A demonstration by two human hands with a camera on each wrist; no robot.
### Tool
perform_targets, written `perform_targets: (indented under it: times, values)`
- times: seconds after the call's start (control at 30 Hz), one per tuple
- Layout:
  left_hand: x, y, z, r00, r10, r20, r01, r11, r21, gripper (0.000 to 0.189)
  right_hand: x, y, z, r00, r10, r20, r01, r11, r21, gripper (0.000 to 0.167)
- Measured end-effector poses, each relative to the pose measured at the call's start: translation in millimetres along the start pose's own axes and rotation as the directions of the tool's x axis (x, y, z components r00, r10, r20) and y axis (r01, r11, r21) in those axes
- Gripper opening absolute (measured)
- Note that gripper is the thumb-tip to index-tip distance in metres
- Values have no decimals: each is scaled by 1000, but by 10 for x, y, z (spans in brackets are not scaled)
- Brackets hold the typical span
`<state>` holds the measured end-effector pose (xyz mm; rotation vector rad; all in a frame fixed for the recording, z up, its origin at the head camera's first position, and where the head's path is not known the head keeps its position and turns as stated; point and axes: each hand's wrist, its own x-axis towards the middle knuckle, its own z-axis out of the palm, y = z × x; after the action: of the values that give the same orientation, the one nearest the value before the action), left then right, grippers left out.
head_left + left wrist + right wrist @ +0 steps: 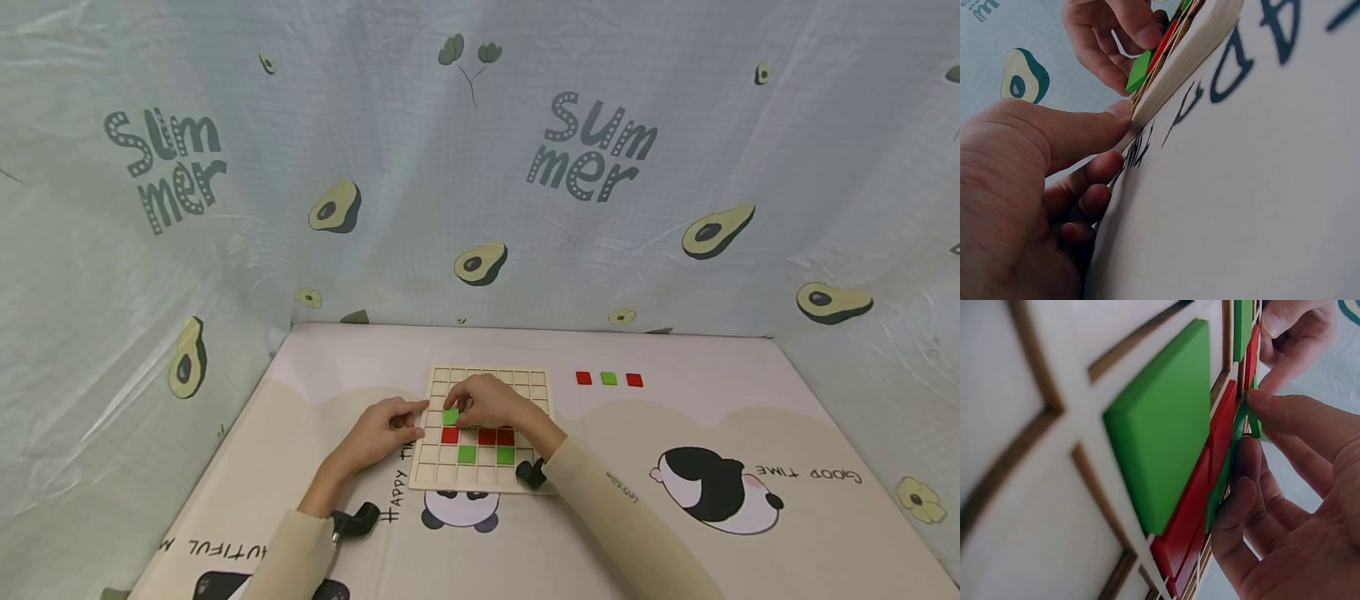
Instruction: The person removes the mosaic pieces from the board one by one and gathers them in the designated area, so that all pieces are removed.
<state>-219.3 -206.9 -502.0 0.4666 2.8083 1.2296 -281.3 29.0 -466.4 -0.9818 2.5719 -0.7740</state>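
Observation:
A pale wooden grid board (450, 478) lies on the table with red and green square tiles in some cells. My right hand (491, 402) reaches over it and pinches a green tile (450, 417) near the board's left side, just beyond a red tile (450, 436). That pinched tile (1254, 422) stands tilted between thumb and fingers in the right wrist view. My left hand (381, 433) touches the board's left edge with thumb and straight index finger; its other fingers are curled in the left wrist view. Nearer me are two green tiles, one here (467, 454).
To the board's right lie a red tile (583, 378), a green tile (608, 378) and another red tile (634, 380) in a row. Dark wrist devices (356, 520) sit by both sleeves. A printed curtain (405, 167) stands behind the table.

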Motion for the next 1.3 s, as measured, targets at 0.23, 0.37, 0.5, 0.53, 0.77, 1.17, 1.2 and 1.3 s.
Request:
perform_targets:
  times: [0.23,0.37,0.5,0.53,0.77,1.17,1.2,1.3]
  values:
    - [5,0,2,1000,-6,3,6,1000,-6,48,2,3,-8,1000,6,-1,-6,1000,-13,23]
    - [5,-3,-1,1000,-2,2,2,1000,-3,48,7,16,-1,1000,9,-8,-9,1000,-20,24]
    - [5,-6,-1,1000,0,-1,0,1000,-1,48,9,31,9,1000,5,-17,-6,999,-33,24]
    - [5,-5,0,1000,-1,-1,1,1000,-1,48,8,33,10,1000,4,-20,-5,999,-33,24]
    - [5,-1,1,1000,-8,1,8,1000,2,48,-26,31,-18,999,7,-31,-7,1000,-17,25]
    - [-7,10,-3,1000,-18,-5,18,1000,-1,48,-143,89,-147,998,13,-56,-10,998,60,24]
    - [-9,12,-3,1000,-21,-4,21,1000,-5,49,-161,103,-164,998,13,-60,-8,997,72,24]
    - [-13,12,-5,1000,-21,-3,21,1000,-13,49,-233,152,-223,997,12,-80,-5,996,95,25]
